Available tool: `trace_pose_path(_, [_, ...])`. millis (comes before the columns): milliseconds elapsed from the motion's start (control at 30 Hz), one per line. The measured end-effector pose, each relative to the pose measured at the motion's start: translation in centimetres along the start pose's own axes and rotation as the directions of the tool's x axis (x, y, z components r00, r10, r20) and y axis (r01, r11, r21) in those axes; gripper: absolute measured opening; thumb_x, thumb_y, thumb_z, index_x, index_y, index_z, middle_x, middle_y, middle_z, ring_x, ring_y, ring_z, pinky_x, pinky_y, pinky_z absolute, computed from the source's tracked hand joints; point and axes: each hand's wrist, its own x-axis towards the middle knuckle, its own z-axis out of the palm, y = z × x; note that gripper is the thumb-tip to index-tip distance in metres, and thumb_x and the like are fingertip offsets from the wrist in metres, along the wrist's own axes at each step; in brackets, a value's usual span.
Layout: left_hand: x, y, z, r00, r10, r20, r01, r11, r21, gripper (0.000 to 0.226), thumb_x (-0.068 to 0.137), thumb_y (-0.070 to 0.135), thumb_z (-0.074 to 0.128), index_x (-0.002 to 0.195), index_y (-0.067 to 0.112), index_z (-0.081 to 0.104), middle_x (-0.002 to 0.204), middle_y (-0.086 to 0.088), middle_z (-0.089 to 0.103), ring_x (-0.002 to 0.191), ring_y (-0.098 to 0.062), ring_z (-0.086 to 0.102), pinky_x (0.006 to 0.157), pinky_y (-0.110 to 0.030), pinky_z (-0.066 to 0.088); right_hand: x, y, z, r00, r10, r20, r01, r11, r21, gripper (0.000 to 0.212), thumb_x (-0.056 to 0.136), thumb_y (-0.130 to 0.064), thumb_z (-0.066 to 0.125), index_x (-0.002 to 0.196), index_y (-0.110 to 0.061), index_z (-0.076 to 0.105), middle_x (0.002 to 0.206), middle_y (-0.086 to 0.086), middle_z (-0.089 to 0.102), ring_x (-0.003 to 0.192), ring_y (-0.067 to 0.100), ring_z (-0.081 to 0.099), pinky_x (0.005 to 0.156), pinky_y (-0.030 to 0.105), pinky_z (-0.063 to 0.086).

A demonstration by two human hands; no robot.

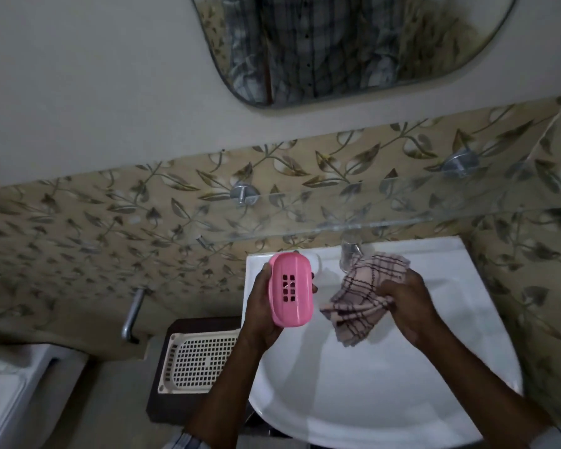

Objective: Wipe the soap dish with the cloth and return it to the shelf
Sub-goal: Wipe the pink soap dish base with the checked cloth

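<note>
A pink oval soap dish [291, 288] with several small drain holes in its base is held upright over the left side of the white sink [370, 400]. My left hand [261, 315] grips it from the left and below. A crumpled pink-and-dark checked cloth [360, 296] hangs from my right hand [408, 306], a short gap to the right of the dish and apart from it. A clear glass shelf [337, 222] juts from the wall above the sink on two metal brackets [244, 194].
A tap [348, 251] stands at the back of the sink behind the cloth. A cream perforated basket [198, 361] rests on a dark stand left of the sink. A metal handle [133, 314] sticks out of the leaf-patterned wall. A mirror [353, 50] hangs above.
</note>
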Motion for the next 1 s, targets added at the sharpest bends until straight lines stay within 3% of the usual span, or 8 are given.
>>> trace_pose_path(133, [-0.3, 1.1, 0.0, 0.999, 0.048, 0.004, -0.048, 0.998, 0.032, 0.068, 0.095, 0.054, 0.037, 0.137, 0.005, 0.058, 0.120, -0.020, 0.070, 0.096, -0.031, 0.072, 0.080, -0.039, 0.060, -1.3, -0.7, -0.7, 0.987, 0.153, 0.038, -0.157, 0.947, 0.279, 0.037, 0.080, 0.021, 0.044, 0.107, 0.004, 0.063, 0.099, 0.021, 0.070, 0.090, 0.034, 0.068, 0.067, 0.037, 0.061])
trace_pose_path(400, [-0.8, 1.7, 0.2, 0.998, 0.069, 0.011, -0.070, 0.997, 0.024, 0.064, 0.100, 0.054, 0.030, 0.127, 0.012, 0.069, 0.118, -0.019, 0.071, 0.099, -0.031, 0.072, 0.083, -0.039, 0.060, -3.4, -2.3, -1.2, 0.997, -0.040, 0.068, 0.045, 0.996, -0.080, 0.029, 0.098, -0.006, 0.051, 0.116, -0.023, 0.067, 0.116, 0.006, 0.072, 0.103, 0.019, 0.071, 0.085, 0.036, 0.059])
trace_pose_path(533, [-0.9, 1.9, 0.8, 0.998, 0.068, -0.003, -0.068, 0.997, 0.027, 0.065, 0.096, 0.056, 0.035, 0.130, 0.009, 0.066, 0.118, -0.020, 0.072, 0.099, -0.031, 0.073, 0.084, -0.041, 0.060, -4.6, -1.8, -1.3, 0.939, 0.181, 0.292, -0.321, 0.764, 0.560, 0.042, 0.091, -0.015, 0.053, 0.132, -0.007, 0.058, 0.133, 0.017, 0.061, 0.125, 0.029, 0.058, 0.103, 0.051, 0.046])
trace_pose_path(600, [-0.7, 2.0, 1.2, 0.994, 0.105, -0.015, -0.104, 0.992, 0.078, 0.062, 0.096, 0.055, 0.035, 0.127, 0.013, 0.069, 0.117, -0.019, 0.072, 0.100, -0.031, 0.072, 0.084, -0.042, 0.060, -5.9, -0.7, 0.0, 0.910, 0.203, 0.361, -0.385, 0.737, 0.556, 0.041, 0.088, -0.007, 0.053, 0.127, -0.006, 0.063, 0.132, 0.018, 0.062, 0.122, 0.030, 0.060, 0.101, 0.048, 0.048])
trace_pose_path(733, [-0.5, 1.8, 2.2, 0.986, 0.155, -0.056, -0.137, 0.961, 0.239, 0.060, 0.093, 0.060, 0.038, 0.125, 0.019, 0.068, 0.116, -0.017, 0.074, 0.101, -0.029, 0.072, 0.078, -0.040, 0.062, -6.5, -0.7, 3.1, 0.977, -0.211, 0.006, 0.211, 0.977, 0.010, 0.028, 0.079, -0.007, 0.074, 0.102, -0.023, 0.074, 0.100, -0.002, 0.078, 0.094, 0.017, 0.074, 0.069, 0.021, 0.058])
trace_pose_path(867, [-0.2, 1.7, 3.3, 0.980, 0.154, -0.123, -0.114, 0.951, 0.286, 0.057, 0.094, 0.061, 0.040, 0.119, 0.017, 0.068, 0.111, -0.013, 0.075, 0.102, -0.030, 0.071, 0.086, -0.042, 0.060, -5.6, -1.4, 6.3, 0.677, -0.692, 0.251, 0.709, 0.522, -0.474, 0.022, 0.080, -0.016, 0.067, 0.101, -0.022, 0.066, 0.100, -0.005, 0.067, 0.095, 0.008, 0.065, 0.080, 0.021, 0.055])
trace_pose_path(933, [-0.1, 1.9, 4.0, 0.979, 0.137, -0.150, -0.089, 0.953, 0.289, 0.059, 0.095, 0.058, 0.042, 0.124, 0.011, 0.065, 0.120, -0.020, 0.072, 0.113, -0.034, 0.068, 0.099, -0.047, 0.055, -5.0, -0.7, 6.9, 0.555, -0.606, 0.570, 0.796, 0.187, -0.576, 0.019, 0.078, -0.014, 0.066, 0.097, -0.013, 0.065, 0.094, 0.006, 0.060, 0.086, 0.024, 0.058, 0.071, 0.040, 0.053])
trace_pose_path(1000, [0.0, 2.1, 4.2, 0.976, 0.141, -0.165, -0.083, 0.946, 0.313, 0.067, 0.087, 0.062, 0.050, 0.121, 0.007, 0.067, 0.113, -0.022, 0.075, 0.104, -0.032, 0.071, 0.093, -0.043, 0.057, -4.9, 0.2, 7.0, 0.559, -0.471, 0.682, 0.821, 0.198, -0.536, 0.023, 0.077, -0.014, 0.066, 0.100, -0.015, 0.064, 0.090, 0.007, 0.056, 0.081, 0.026, 0.054, 0.065, 0.042, 0.049])
